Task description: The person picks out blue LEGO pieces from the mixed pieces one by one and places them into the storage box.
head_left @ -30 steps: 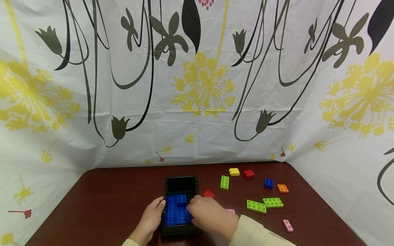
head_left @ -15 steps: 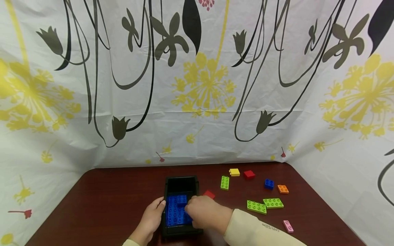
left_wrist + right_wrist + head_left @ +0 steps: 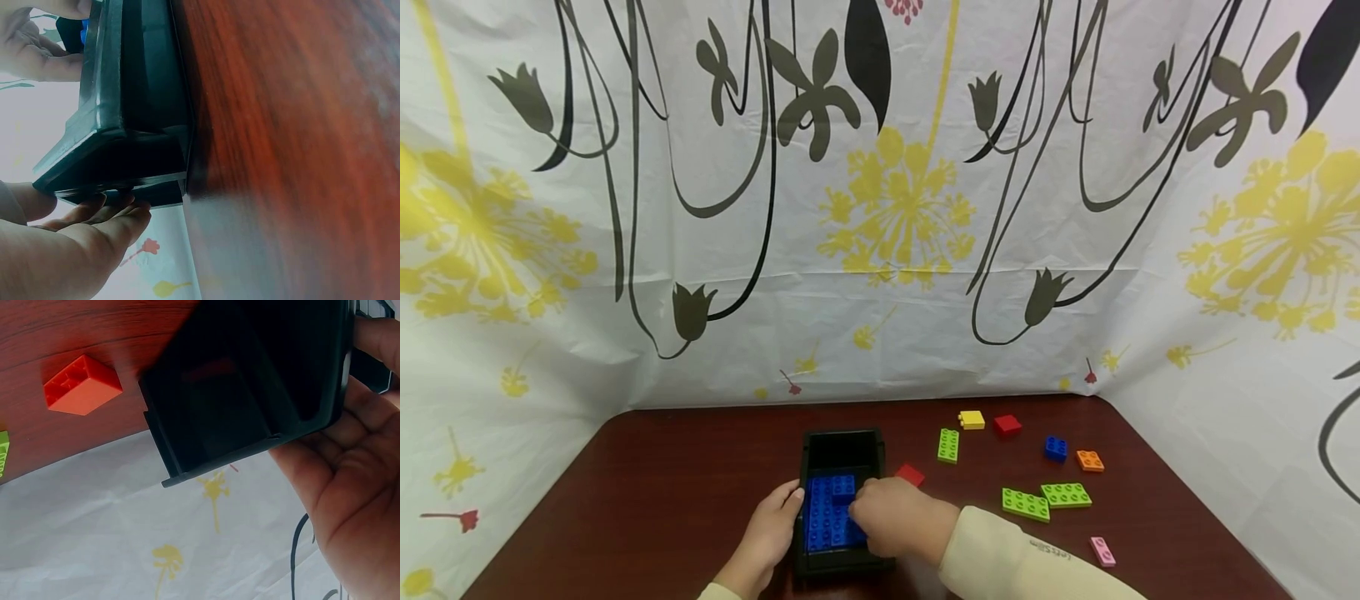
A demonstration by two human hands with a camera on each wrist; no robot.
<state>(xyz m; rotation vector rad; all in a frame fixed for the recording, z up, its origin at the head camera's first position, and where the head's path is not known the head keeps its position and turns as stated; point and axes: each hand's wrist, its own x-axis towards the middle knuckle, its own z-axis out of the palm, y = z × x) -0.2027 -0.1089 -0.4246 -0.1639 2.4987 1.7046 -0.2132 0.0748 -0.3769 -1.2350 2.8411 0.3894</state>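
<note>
A black plastic bin [image 3: 842, 565] stands on the table, with a studded blue building-block plate [image 3: 820, 521] inside its near part. One small blue block [image 3: 843, 487] sits on top of that plate. My left hand [image 3: 767, 525] grips the bin's left side, thumb at the rim and fingers against the outer wall, as the left wrist view shows. My right hand [image 3: 895, 517] reaches over the right rim, curled fingers down at the plate's right side. Its fingertips are hidden in the head view, and I cannot tell whether they hold a block.
Right of the bin lies a red block [image 3: 911, 475]. Further right are green blocks [image 3: 1025, 504], a blue block [image 3: 1056, 449], an orange block [image 3: 1090, 461] and a pink block [image 3: 1102, 552]. A yellow block [image 3: 972, 420] lies near the back edge, before a patterned cloth [image 3: 880, 350].
My right hand has shifted slightly left over the plate, and its sleeve now covers a pink block whose edge showed a second ago. The left hand and the bin stay put.
</note>
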